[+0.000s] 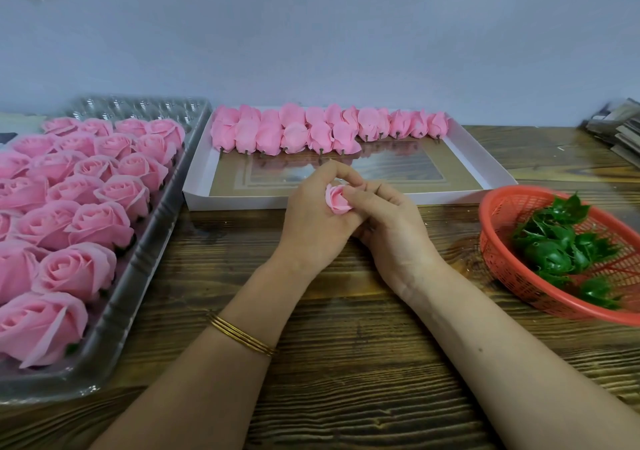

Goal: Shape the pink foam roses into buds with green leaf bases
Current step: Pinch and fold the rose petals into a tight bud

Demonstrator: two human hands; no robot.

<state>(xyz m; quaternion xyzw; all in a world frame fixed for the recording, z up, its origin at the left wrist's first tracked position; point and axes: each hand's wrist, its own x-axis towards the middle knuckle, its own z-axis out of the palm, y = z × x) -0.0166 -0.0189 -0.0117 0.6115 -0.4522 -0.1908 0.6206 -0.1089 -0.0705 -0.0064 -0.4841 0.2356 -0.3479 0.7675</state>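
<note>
A: Rose, where's it being held?
B: Pink foam rose [337, 201] is being held over the table [346, 363], ctr of view, btwn both hands, just in front of the near wall of the white box [485, 158].
A: Grip, each side?
B: Left hand [311, 221]: grip is being clamped round the rose, fingers curled over its top and back. Right hand [391, 228]: grip is being pinched on the rose's right side w/ fingertips; the petals are facing up toward the camera.
A: Stock?
B: Open roses [86, 207] are being stored in rows in a clear plastic tray [145, 276] at left. Finished buds [277, 131] are being displayed in two overlapping rows along the box's far wall, stems pointing toward the person. Green leaf bases [554, 248] are being held in a red basket [502, 241] at right, near the right forearm, apart from it.
A: Misc?
B: Gold bangles [242, 338] are being worn on the left wrist. A stack of papers [616, 127] is being seen at the table's far right corner; too blurred for detail.
</note>
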